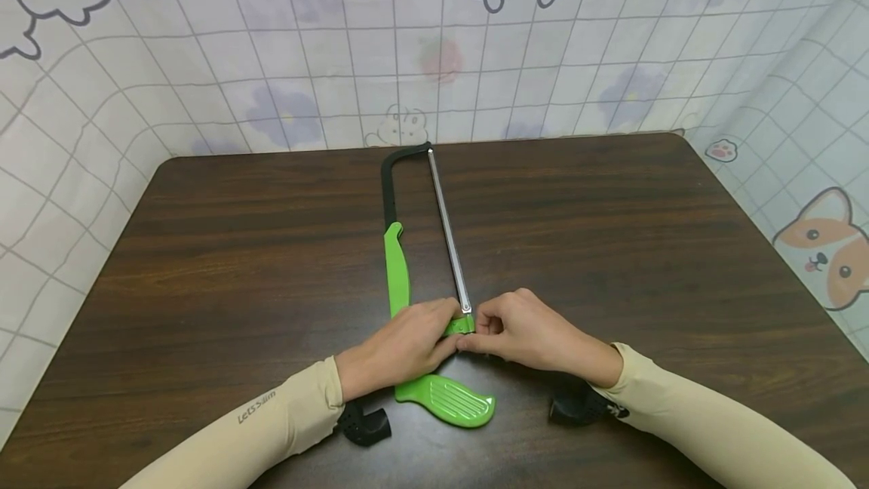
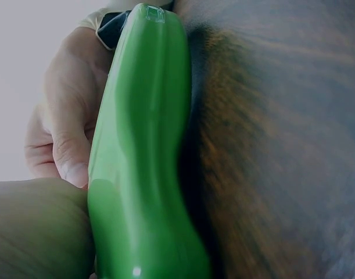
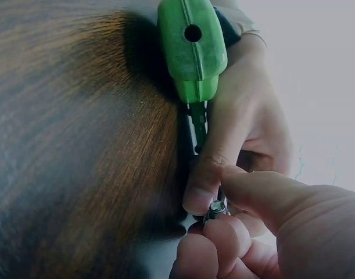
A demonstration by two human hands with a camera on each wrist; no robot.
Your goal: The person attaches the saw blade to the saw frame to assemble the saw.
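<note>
A hacksaw (image 1: 397,266) with a green grip and a black bow lies on the table, its far end pointing away from me. Its blade (image 1: 446,229), inside a silvery strip, runs from the far tip to the near green end. Over the lower frame, my left hand (image 1: 403,342) holds that green end between thumb and fingers. My right hand (image 1: 539,334) meets it from the right, fingertips pinching a small metal screw end (image 3: 217,208). The green handle (image 2: 145,139) stands large in the left wrist view. Fingers hide most of the screw in the head view.
The dark wood-grain table (image 1: 611,225) extends on both sides of the hacksaw. A patterned, tile-like cloth (image 1: 380,44) hangs behind it and at the sides. A black wrist device (image 1: 364,426) sits under the left wrist, another (image 1: 577,403) under the right.
</note>
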